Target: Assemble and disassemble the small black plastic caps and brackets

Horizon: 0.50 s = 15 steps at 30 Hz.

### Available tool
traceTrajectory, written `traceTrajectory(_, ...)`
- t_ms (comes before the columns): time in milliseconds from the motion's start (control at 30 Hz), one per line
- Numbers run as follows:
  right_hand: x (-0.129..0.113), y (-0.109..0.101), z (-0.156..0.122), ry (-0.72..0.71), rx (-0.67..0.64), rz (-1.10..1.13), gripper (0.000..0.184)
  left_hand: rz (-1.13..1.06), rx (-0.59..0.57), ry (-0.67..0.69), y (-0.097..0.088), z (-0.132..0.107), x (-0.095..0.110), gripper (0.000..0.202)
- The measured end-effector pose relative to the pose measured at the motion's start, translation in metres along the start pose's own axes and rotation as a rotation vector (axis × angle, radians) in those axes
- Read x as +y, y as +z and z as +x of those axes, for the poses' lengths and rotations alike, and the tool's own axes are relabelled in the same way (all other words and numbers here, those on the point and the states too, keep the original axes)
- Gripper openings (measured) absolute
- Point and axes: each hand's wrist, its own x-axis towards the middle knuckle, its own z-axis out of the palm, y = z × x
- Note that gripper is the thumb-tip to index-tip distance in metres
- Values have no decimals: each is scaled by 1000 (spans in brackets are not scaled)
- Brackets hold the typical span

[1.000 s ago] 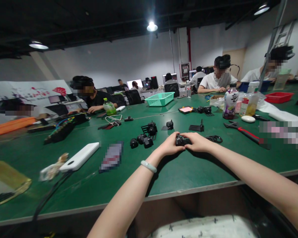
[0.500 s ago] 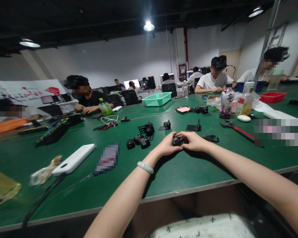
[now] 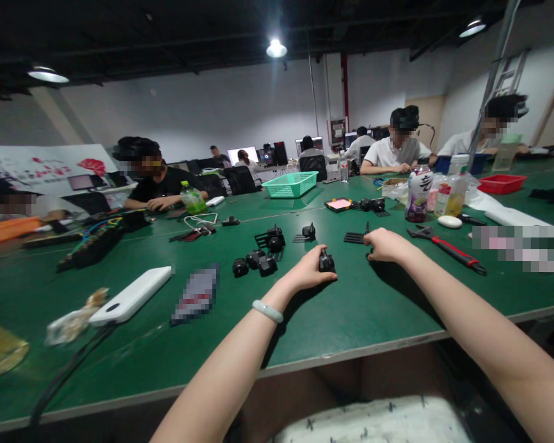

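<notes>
My left hand (image 3: 310, 272) rests on the green table (image 3: 351, 307), closed on a small black plastic part (image 3: 325, 261) that sticks up past the fingertips. A pale bangle (image 3: 268, 311) circles that wrist. My right hand (image 3: 386, 245) lies a little to the right, apart from the left one, with its fingers curled down onto the table. What is under them is hidden. It sits just in front of a black comb-like part (image 3: 356, 237).
Several loose black parts (image 3: 258, 263) lie left of my hands, with finned ones (image 3: 271, 237) behind. A red-handled wrench (image 3: 450, 249), drink bottles (image 3: 418, 195), a teal basket (image 3: 290, 183) and a white power bank (image 3: 132, 295) are on the table. Other people sit along the far side.
My hands were together on the black part; now the right hand has let go and moved right and away, while the left keeps the part.
</notes>
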Motion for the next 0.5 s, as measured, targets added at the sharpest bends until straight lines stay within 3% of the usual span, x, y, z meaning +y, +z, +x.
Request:
traceTrajectory(133,-5,-2,1,-99,31,36,38,-30,-21,18,-1,-2,0,89)
traceTrajectory(300,-33,7,5,-369,91,358,70,-33,-29,86,-5,-5,1,80)
traceTrajectory(500,-53,27,5,-434,18,577,64,-15,-18,120,-9,-8,10,72)
